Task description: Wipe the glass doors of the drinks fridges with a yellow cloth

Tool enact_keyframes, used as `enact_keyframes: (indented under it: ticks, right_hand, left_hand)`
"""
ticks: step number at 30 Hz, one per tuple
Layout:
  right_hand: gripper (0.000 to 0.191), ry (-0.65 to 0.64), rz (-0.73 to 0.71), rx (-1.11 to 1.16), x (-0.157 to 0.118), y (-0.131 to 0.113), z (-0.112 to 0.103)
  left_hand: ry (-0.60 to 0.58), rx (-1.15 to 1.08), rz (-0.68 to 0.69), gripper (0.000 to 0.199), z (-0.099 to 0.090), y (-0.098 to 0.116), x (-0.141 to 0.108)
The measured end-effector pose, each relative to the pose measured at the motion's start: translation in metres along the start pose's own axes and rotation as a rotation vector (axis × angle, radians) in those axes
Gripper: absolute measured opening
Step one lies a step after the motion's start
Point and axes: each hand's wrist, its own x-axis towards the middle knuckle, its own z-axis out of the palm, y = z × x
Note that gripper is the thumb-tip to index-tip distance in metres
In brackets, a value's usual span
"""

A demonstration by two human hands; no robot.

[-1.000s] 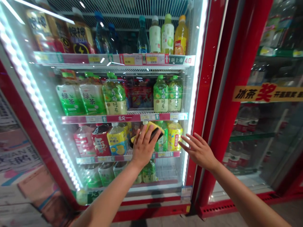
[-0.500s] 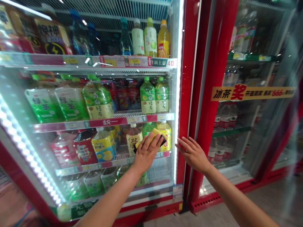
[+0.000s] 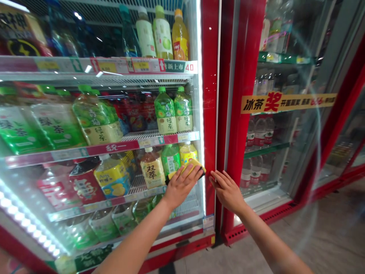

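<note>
Two bare hands work at a drinks cooler: the left hand (image 3: 182, 186) clenches a yellow-and-black foam sponge (image 3: 189, 167) against the smooth glass door (image 3: 182, 201) near its edge, while the open, empty right hand (image 3: 228, 192) reaches the glossy red metal frame (image 3: 209, 114). Ribbed plastic green-tea bottles (image 3: 165, 116) stand behind the glass.

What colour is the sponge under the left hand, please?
The sponge is yellow with a black edge along one side; the head view shows it.

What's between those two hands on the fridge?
Head view: a lit LED strip and a red door frame lie between the left hand, holding a yellow sponge, and the right hand.
</note>
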Motion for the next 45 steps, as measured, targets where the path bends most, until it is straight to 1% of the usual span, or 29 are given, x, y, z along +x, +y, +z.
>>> enact_keyframes:
  ticks: [2,4,6,8,12,13,14,16,19,20,21,22,24,25,27,28,29,30,32,33,34,36,37,38,41,42,43,45]
  right_hand:
    - [0.045,0.017,0.031,-0.001,0.003,-0.001,-0.001]
    - [0.047,0.018,0.06,0.009,0.003,-0.006,0.001]
    - [0.048,0.0,0.072,0.023,-0.001,-0.012,0.005]
    - [0.046,-0.017,0.062,0.035,-0.009,-0.017,0.008]
    - [0.038,-0.009,0.012,0.075,-0.022,-0.015,0.007]
    - [0.038,0.004,0.015,0.087,-0.022,-0.012,0.005]
    - [0.038,0.021,0.027,0.098,-0.021,-0.009,0.003]
    - [0.042,0.07,0.078,0.114,-0.014,-0.003,-0.002]
    - [0.053,0.157,0.159,0.135,-0.004,0.002,-0.008]
    - [0.057,0.183,0.185,0.139,-0.003,0.002,-0.009]
    - [0.06,0.205,0.21,0.144,-0.004,0.0,-0.009]
    - [0.063,0.22,0.234,0.15,-0.006,-0.002,-0.008]
    - [0.066,0.228,0.273,0.165,-0.015,-0.011,-0.006]
    - [0.067,0.218,0.283,0.172,-0.019,-0.016,-0.005]
    - [0.068,0.186,0.284,0.178,-0.027,-0.024,-0.005]
    - [0.068,0.17,0.28,0.175,-0.028,-0.027,-0.006]
    - [0.068,0.16,0.276,0.168,-0.028,-0.028,-0.007]
    - [0.069,0.157,0.276,0.159,-0.027,-0.028,-0.008]
    - [0.071,0.178,0.292,0.143,-0.021,-0.025,-0.01]
    - [0.072,0.194,0.309,0.14,-0.017,-0.024,-0.01]
    - [0.073,0.211,0.331,0.141,-0.014,-0.023,-0.01]
    - [0.073,0.238,0.383,0.157,-0.012,-0.023,-0.008]
    - [0.072,0.25,0.41,0.172,-0.013,-0.025,-0.006]
    - [0.072,0.261,0.433,0.192,-0.014,-0.028,-0.004]
    - [0.068,0.279,0.485,0.254,-0.021,-0.039,0.004]
    - [0.066,0.274,0.492,0.267,-0.022,-0.042,0.006]
    - [0.066,0.266,0.496,0.275,-0.022,-0.044,0.008]
    - [0.066,0.256,0.5,0.284,-0.019,-0.046,0.008]
  left_hand:
    - [-0.007,-0.019,-0.08,0.069,0.004,-0.004,0.024]
    - [-0.009,-0.05,-0.16,0.074,0.008,-0.003,0.048]
    - [-0.002,-0.075,-0.176,0.075,0.011,0.004,0.059]
    - [0.004,-0.082,-0.126,0.071,0.012,0.013,0.05]
    - [-0.007,-0.109,0.048,0.059,0.012,0.026,0.008]
    - [-0.015,-0.118,0.071,0.058,0.013,0.026,0.004]
    - [-0.02,-0.124,0.079,0.057,0.014,0.026,0.006]
    - [-0.014,-0.117,0.039,0.059,0.018,0.025,0.023]
    - [0.015,-0.077,-0.081,0.062,0.023,0.027,0.061]
    - [0.021,-0.063,-0.11,0.063,0.024,0.03,0.068]
    - [0.022,-0.055,-0.127,0.063,0.026,0.035,0.069]
    - [0.019,-0.052,-0.128,0.063,0.027,0.042,0.065]
    - [0.001,-0.066,-0.092,0.06,0.029,0.057,0.04]
    - [-0.014,-0.08,-0.06,0.056,0.031,0.065,0.023]
    - [-0.021,-0.136,0.037,0.04,0.034,0.076,-0.008]
    - [-0.007,-0.152,0.073,0.035,0.035,0.079,-0.019]
    - [-0.002,-0.162,0.095,0.032,0.036,0.079,-0.024]
    - [0.001,-0.169,0.107,0.032,0.037,0.077,-0.023]
    - [-0.009,-0.158,0.068,0.039,0.037,0.069,-0.008]
    - [-0.016,-0.144,0.026,0.046,0.036,0.065,0.003]
    - [-0.019,-0.113,-0.052,0.052,0.035,0.062,0.014]
    - [0.0,-0.064,-0.158,0.06,0.034,0.062,0.026]
    - [0.008,-0.048,-0.176,0.061,0.033,0.064,0.025]
    - [0.011,-0.042,-0.161,0.059,0.033,0.069,0.022]
    - [-0.013,-0.072,-0.018,0.05,0.033,0.079,0.002]
    - [-0.022,-0.085,0.017,0.049,0.032,0.078,-0.002]
    - [-0.027,-0.09,0.023,0.049,0.031,0.075,-0.003]
    - [-0.019,-0.072,-0.052,0.053,0.026,0.061,-0.001]
